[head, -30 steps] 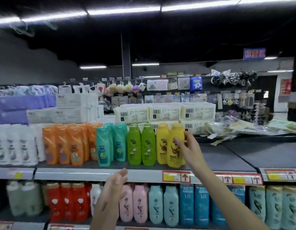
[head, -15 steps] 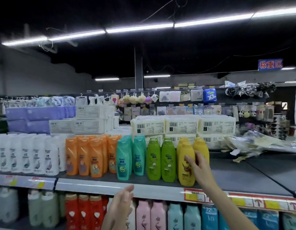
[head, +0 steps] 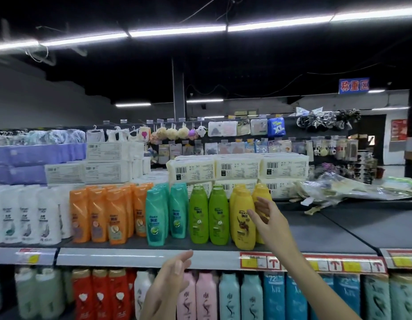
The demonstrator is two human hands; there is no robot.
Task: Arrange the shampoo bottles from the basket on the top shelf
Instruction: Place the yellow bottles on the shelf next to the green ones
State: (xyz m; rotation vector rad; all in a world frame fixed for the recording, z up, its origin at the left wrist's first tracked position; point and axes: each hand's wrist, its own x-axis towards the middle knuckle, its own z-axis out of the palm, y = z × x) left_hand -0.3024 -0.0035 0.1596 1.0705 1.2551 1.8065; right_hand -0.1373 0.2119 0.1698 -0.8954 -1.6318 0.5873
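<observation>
On the top shelf (head: pixel 316 229), shampoo bottles (head: pixel 198 215) stand in colour rows. The right hand (head: pixel 269 225), fingers spread, touches the front yellow bottle (head: pixel 243 215) without gripping; the left hand (head: pixel 170 280) hangs loose and empty. The basket is out of sight, so I cannot tell what remains.

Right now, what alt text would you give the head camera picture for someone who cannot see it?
A right hand reaches to yellow shampoo bottles that end a colour-sorted row on the top shelf, next to green bottles. The left hand hovers open, lower down, in front of the shelf edge.
</observation>
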